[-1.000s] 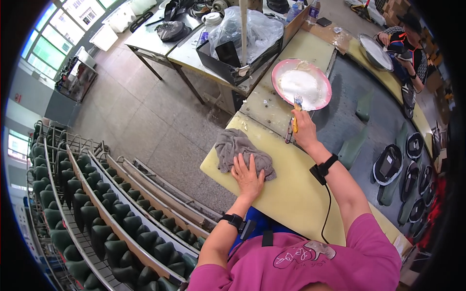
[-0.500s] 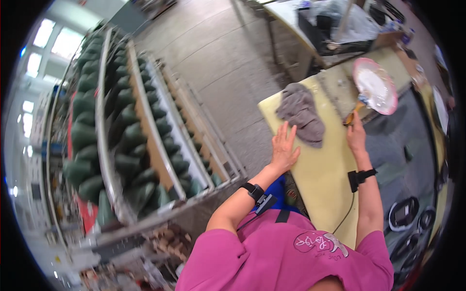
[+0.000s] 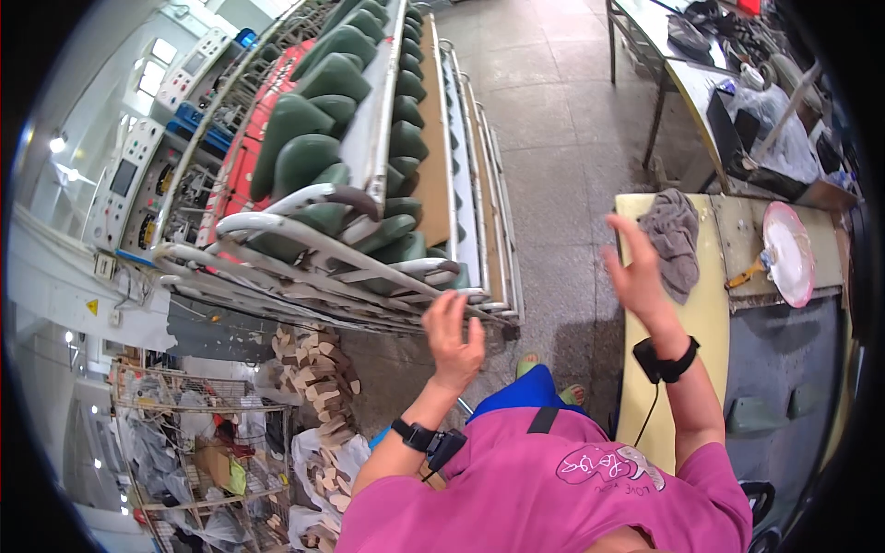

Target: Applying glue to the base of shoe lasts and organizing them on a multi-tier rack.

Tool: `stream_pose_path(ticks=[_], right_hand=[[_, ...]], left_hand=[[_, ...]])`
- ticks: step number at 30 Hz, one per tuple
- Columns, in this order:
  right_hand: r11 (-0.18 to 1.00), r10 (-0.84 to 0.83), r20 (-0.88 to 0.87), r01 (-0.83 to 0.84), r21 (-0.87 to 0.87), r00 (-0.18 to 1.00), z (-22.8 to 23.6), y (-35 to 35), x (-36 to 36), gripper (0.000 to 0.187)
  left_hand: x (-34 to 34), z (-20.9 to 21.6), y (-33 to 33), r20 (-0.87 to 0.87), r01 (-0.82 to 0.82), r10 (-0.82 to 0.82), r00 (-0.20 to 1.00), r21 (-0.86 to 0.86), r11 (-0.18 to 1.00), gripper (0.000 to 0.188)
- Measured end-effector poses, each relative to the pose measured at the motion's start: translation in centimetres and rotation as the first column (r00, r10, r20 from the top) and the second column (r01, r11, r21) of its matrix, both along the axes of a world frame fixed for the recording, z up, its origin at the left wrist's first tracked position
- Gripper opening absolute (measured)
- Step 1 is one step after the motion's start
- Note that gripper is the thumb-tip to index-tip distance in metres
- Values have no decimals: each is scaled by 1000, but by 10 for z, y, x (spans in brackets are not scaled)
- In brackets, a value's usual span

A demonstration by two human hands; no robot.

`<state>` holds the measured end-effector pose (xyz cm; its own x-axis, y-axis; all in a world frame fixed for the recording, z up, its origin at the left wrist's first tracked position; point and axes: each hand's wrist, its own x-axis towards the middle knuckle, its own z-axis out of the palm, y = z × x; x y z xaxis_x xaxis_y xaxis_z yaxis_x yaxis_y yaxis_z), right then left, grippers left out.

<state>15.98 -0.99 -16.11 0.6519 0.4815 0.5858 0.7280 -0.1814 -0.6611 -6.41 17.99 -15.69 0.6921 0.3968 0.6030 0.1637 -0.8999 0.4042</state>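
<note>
The left hand [image 3: 454,334] is up in the air with fingers curled, holding nothing, right by the long rack of green shoe forms [image 3: 323,157], which runs away from the person. The right hand [image 3: 636,272] is open and empty, near the gray cloth [image 3: 675,240] on the yellow tabletop [image 3: 705,323]. The left palm is hidden.
</note>
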Motion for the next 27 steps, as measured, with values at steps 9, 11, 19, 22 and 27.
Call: stream_pose_path(ticks=[9,11,19,22,27], right_hand=[[756,652,-16,-652,-47,758,8,151,-68,62],[782,623,-36,-624,-8,781,12,171,-72,47],[751,624,-187,-648,-124,759,-2,186,-70,23],[713,643,-386,-701,-14,661,15,183,-72,26],[673,663,-521,-734,97,538,0,191,-83,31]], left_hand=[[-91,62,141,347,-591,563,750,-32,806,58],[-100,59,167,340,-634,619,708,-82,769,62],[-45,11,206,573,-232,346,743,-265,936,73],[-53,-7,217,397,-489,436,808,37,872,56],[-44,28,214,600,-242,250,760,-95,966,53]])
